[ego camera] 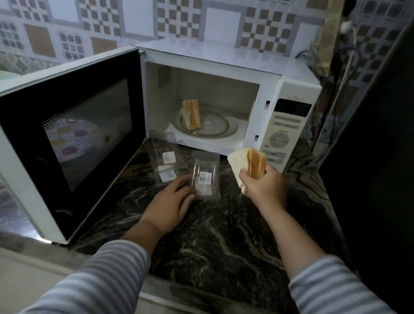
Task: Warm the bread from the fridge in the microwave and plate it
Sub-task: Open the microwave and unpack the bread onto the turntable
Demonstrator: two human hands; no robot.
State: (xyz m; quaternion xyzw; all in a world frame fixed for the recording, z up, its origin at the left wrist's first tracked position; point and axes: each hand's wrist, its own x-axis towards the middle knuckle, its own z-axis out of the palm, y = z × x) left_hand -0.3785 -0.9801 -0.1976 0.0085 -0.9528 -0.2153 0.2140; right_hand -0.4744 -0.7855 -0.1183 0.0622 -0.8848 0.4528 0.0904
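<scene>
Two hands in my view, right hand (pixel 262 183) gripping bread (pixel 248 165) before open microwave (pixel 223 101), left hand (pixel 173 199) relaxed, fingers touching clear packet (pixel 205 175) on worktop (pixel 230 232), more bread on turntable (pixel 208 124).

Bread (pixel 249 166) in right hand (pixel 262 183) before open microwave (pixel 223 101)

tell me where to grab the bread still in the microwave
Pinch the bread by its upper crust edge, reaching straight in through the open front. The slices stand leaning on edge at the left of the glass turntable, so the top edge is free and faces the opening, while the bottom rests on the glass.
</scene>
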